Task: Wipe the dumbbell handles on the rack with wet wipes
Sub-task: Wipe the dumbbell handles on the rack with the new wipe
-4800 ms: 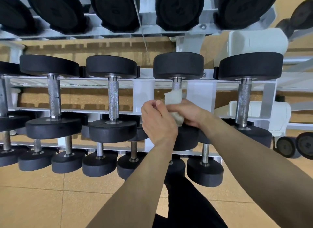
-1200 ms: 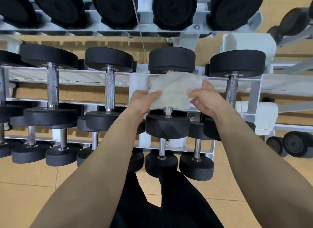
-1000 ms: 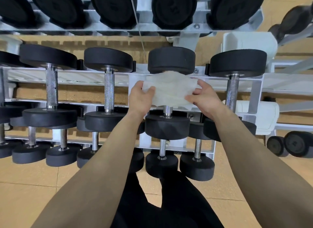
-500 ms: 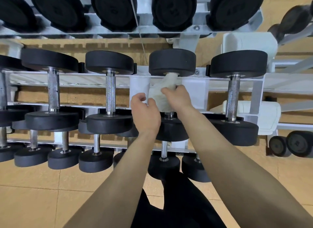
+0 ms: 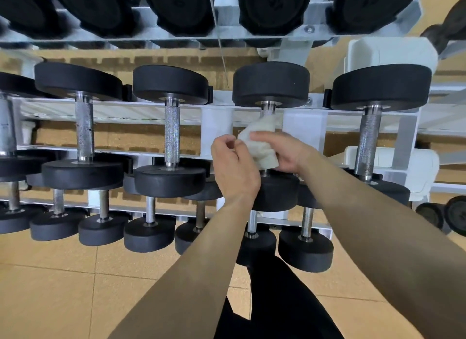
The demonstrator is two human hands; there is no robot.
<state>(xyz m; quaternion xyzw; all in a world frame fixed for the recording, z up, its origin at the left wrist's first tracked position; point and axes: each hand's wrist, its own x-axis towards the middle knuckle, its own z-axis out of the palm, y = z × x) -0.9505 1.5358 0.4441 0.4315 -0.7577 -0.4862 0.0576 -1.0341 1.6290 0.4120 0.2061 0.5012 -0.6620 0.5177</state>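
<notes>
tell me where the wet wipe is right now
In the head view the wet wipe sits just right of centre, wrapped round a middle-shelf dumbbell handle and gripped by the right hand, the left hand close beside it.

Tan tiled floor (image 5: 50, 288), white pads (image 5: 393, 167) at right

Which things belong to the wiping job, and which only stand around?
Job: wipe; the handle it wraps; right hand gripping it; left hand at its edge; rack.
Idle: white pads at right; dark weights at far right.
</notes>
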